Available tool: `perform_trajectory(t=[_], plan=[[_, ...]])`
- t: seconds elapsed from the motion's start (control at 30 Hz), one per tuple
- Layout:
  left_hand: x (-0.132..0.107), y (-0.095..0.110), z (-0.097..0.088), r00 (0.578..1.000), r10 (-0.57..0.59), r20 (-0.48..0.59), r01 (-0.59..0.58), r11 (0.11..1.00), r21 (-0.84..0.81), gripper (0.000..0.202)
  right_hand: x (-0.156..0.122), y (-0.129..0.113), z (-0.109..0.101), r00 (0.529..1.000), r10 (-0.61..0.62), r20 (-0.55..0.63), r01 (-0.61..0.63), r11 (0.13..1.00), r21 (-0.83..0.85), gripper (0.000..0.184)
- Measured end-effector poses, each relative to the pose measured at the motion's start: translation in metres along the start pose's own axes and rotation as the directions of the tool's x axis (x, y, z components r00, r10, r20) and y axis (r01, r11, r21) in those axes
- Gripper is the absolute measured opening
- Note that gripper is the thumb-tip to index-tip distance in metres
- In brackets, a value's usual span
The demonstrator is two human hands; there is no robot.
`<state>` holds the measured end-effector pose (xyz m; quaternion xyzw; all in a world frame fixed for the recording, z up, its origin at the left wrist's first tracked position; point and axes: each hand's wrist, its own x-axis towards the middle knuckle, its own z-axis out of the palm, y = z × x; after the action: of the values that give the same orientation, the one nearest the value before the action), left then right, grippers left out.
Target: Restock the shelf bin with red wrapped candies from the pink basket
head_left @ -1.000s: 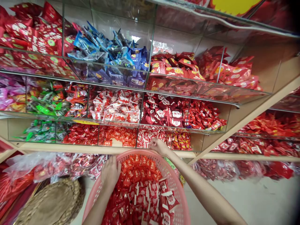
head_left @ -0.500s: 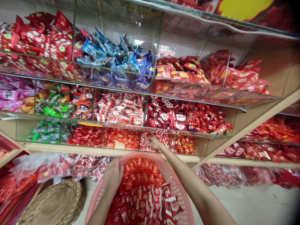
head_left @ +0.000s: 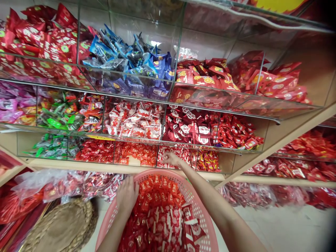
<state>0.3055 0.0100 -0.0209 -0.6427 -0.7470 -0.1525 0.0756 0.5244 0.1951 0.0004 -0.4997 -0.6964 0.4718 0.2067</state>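
Note:
My left hand (head_left: 127, 195) grips the far rim of a pink plastic basket (head_left: 202, 224) held below the shelves, fingers curled over the edge. The basket is heaped with small red and white sweet packets (head_left: 160, 213). My right hand (head_left: 170, 159) reaches over the basket into the bottom glass bin of red and white packets (head_left: 181, 152). Its fingers are bent down among the packets, and I cannot make out what they hold.
Glass-fronted shelf bins (head_left: 136, 122) hold wrapped sweets: blue packets (head_left: 131, 63), green ones (head_left: 57, 119), many red. A woven straw basket (head_left: 60, 227) sits lower left beside clear bags of sweets (head_left: 60, 185). A wooden shelf edge (head_left: 275, 140) slants at the right.
My right hand has moved slightly left and deeper into the bottom bin. The left hand has stayed on the basket rim, and the view has shifted a little.

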Motion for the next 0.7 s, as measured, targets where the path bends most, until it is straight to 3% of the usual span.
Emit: perform_trajectory(t=[0.27,0.47,0.6,0.7], plan=[[0.0,0.0,-0.001,1.0,-0.007,0.025,0.007,1.0,0.02,0.036,-0.021,-0.013,-0.005,0.999,-0.043,-0.015,0.044,0.997,0.067,0.047],[0.001,0.001,-0.002,0.999,-0.013,0.045,0.011,1.0,0.027,0.036,-0.074,-0.043,-0.014,0.981,-0.195,0.02,0.191,0.974,0.121,0.04],[0.001,0.002,-0.002,1.0,-0.009,0.03,0.008,1.0,0.021,0.037,-0.124,-0.061,-0.004,0.97,-0.196,0.143,0.211,0.972,-0.101,0.027],[0.001,0.001,-0.001,1.0,-0.007,0.02,0.007,1.0,0.014,0.037,-0.15,-0.061,0.008,0.945,-0.149,0.293,0.264,0.874,-0.409,0.019]])
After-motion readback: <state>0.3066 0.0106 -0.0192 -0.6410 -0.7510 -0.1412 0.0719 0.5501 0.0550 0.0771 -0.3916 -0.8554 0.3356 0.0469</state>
